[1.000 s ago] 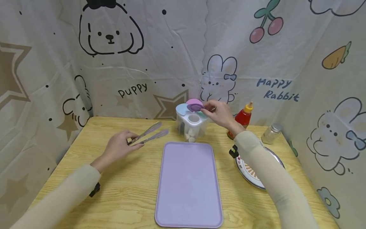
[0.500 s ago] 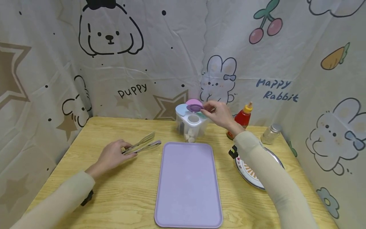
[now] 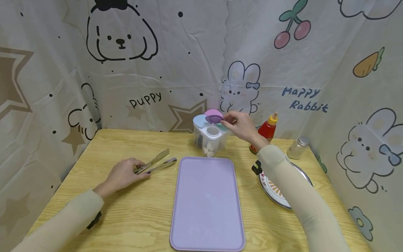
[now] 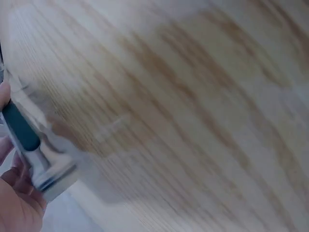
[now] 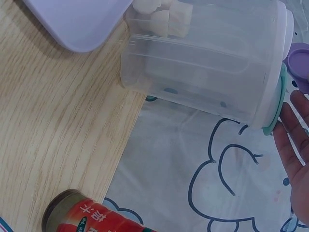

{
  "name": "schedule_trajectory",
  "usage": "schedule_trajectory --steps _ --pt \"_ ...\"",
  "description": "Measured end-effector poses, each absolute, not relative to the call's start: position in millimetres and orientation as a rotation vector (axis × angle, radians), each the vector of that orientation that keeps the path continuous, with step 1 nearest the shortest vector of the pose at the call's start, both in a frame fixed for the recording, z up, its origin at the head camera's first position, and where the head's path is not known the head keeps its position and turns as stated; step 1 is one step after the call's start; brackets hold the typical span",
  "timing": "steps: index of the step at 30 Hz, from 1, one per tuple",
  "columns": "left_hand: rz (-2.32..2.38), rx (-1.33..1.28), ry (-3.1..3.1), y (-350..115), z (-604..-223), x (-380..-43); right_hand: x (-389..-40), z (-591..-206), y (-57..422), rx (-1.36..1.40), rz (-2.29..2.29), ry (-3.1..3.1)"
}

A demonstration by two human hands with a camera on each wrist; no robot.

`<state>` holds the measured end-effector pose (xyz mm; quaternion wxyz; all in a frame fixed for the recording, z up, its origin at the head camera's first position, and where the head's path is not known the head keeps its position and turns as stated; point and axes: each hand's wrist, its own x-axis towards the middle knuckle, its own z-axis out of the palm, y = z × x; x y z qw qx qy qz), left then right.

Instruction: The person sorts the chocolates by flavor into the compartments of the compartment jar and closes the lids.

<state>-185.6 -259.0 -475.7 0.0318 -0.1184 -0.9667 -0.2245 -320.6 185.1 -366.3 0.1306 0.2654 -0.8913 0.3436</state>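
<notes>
My left hand holds a pair of metal tongs by the handle end, low over the left of the table. The two arms of the tongs spread apart, pointing right. In the left wrist view, the tongs' dark grip lies against my fingers. At the back, my right hand pinches the edge of a raised purple lid on a clear storage container. Below that lid a round opening shows. White chunks lie inside the container. Other flaps are light blue and green.
A lilac tray lies in front of the container. Right of it stand a red sauce bottle with a yellow cap and a glass shaker jar. My right forearm partly covers a patterned plate. Printed cloth hangs behind.
My left hand has moved the tongs toward me and to the left, lowering them toward the table. My right hand stays at the purple lid, and the container has not moved.
</notes>
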Motion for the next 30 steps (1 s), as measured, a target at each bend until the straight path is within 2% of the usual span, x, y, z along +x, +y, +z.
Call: schedule_trajectory --steps 8,14,22,30 --pt "-0.664 -0.381 -2.999 -257 -474 -187 -320 -365 185 0.765 1.012 -2.599" --pt "-0.71 -0.391 -2.937 -244 -455 -200 -320 -364 185 0.764 1.003 -2.595" --pt "-0.924 -0.451 -2.843 -198 -415 -229 -322 -365 183 0.775 1.007 -2.583" --pt "-1.113 -0.619 -2.586 -142 -404 -262 -321 -364 183 0.756 0.987 -2.612"
